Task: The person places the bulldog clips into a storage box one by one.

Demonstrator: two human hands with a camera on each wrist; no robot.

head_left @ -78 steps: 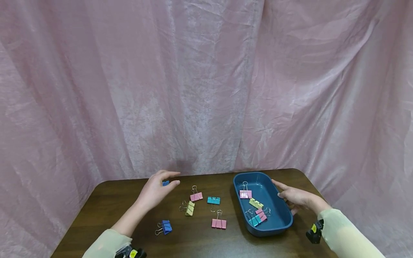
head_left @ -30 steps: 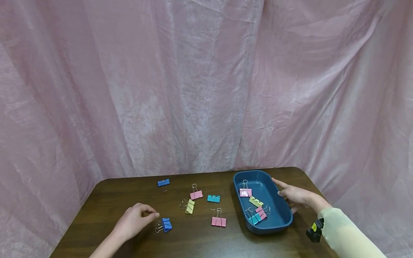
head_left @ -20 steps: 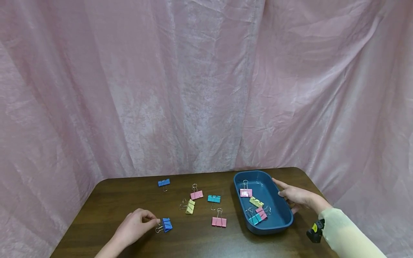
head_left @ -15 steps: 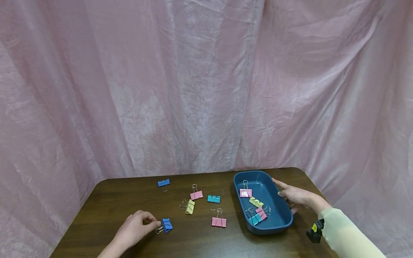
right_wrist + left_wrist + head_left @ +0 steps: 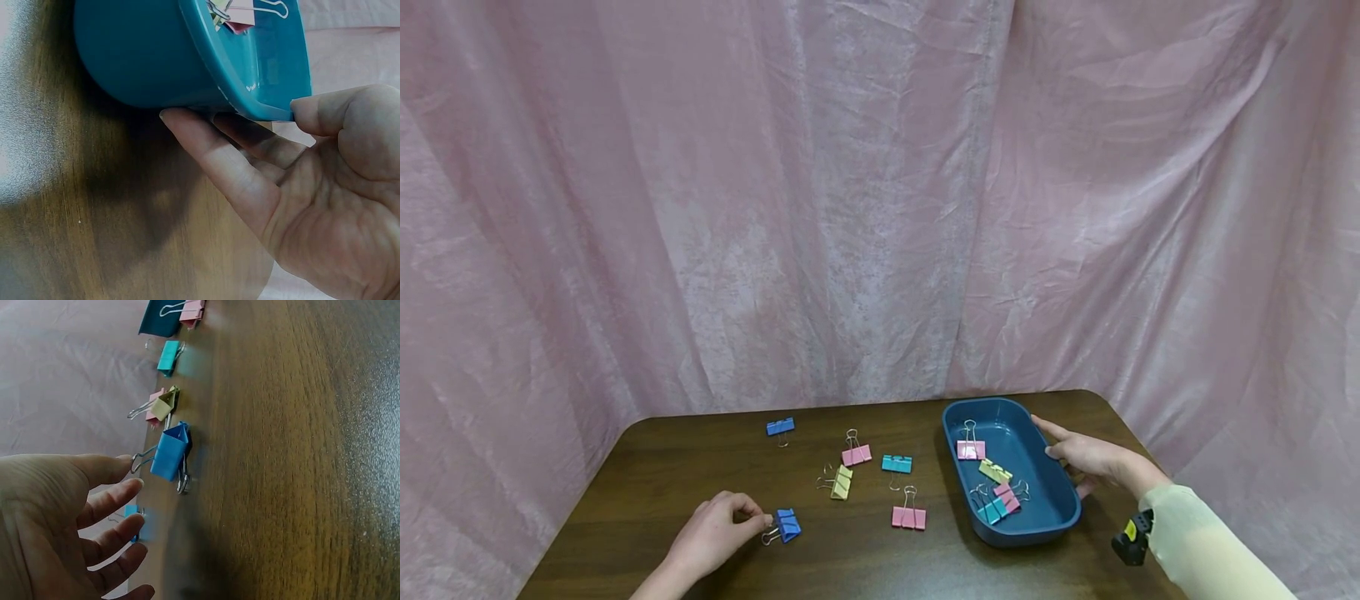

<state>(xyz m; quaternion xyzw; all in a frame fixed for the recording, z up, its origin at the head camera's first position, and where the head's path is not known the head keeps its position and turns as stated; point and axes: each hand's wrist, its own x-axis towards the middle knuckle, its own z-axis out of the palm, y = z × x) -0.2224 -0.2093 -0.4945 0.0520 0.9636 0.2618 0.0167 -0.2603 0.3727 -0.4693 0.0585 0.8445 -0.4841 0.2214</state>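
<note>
At the table's left front, my left hand (image 5: pixel 715 533) has thumb and forefinger at a wire handle of a blue binder clip (image 5: pixel 788 525). The left wrist view shows the thumb tip on the loop of that blue clip (image 5: pixel 170 453), with the other fingers curled below. My right hand (image 5: pixel 1090 458) holds the right side of a deep blue tray (image 5: pixel 955 475). In the right wrist view its thumb is on the tray's rim (image 5: pixel 215 69) and its fingers lie against the outer wall. Inside the tray are pink (image 5: pixel 971 450), yellow (image 5: pixel 996 472) and teal (image 5: pixel 992 511) binder clips.
Between hand and tray lie a yellow clip (image 5: pixel 842 483), a pink clip (image 5: pixel 856 456), a teal clip (image 5: pixel 897 464) and another pink clip (image 5: pixel 909 517). A second blue clip (image 5: pixel 780 427) lies near the back edge. Behind the wooden table (image 5: pixel 700 458) hangs a pink curtain (image 5: pixel 880 208).
My left hand has come from beside the far blue clip toward the front and now has its fingertips at the near blue clip's handle. The right hand and tray stay put.
</note>
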